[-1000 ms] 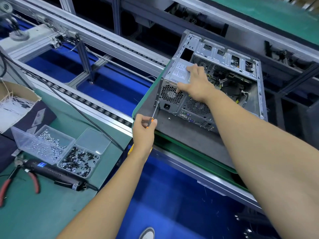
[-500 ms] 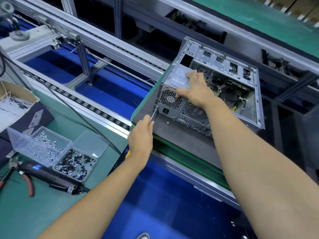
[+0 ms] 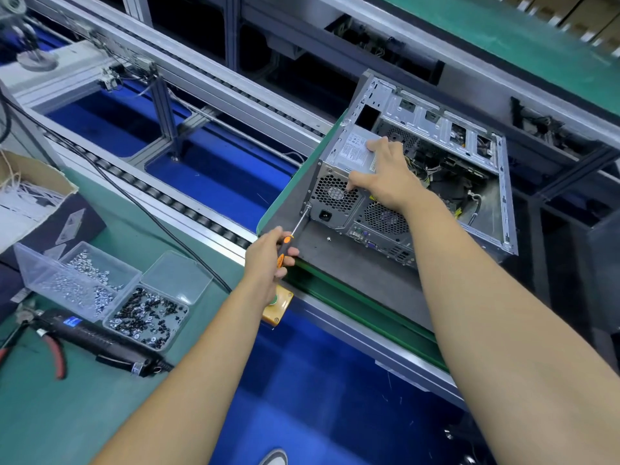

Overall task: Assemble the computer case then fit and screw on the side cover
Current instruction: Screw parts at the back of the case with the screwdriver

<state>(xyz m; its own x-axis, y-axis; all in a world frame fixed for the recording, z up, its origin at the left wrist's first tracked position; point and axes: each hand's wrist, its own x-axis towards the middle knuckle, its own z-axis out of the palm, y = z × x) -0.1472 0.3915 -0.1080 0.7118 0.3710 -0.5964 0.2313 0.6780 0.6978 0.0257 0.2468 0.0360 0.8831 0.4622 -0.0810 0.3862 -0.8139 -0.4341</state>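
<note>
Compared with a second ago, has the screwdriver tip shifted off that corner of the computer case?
No. The screwdriver tip still sits at the same rear-panel corner of the computer case, beside the fan grille, with the left hand gripping it.

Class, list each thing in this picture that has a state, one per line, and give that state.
Computer case: lying on its side, side cover off, inside exposed.
Screwdriver: tip at the case's rear corner.
Left hand: grips the screwdriver.
Right hand: fingers straight, pressing the power supply.
Screw box: lid open.
</note>
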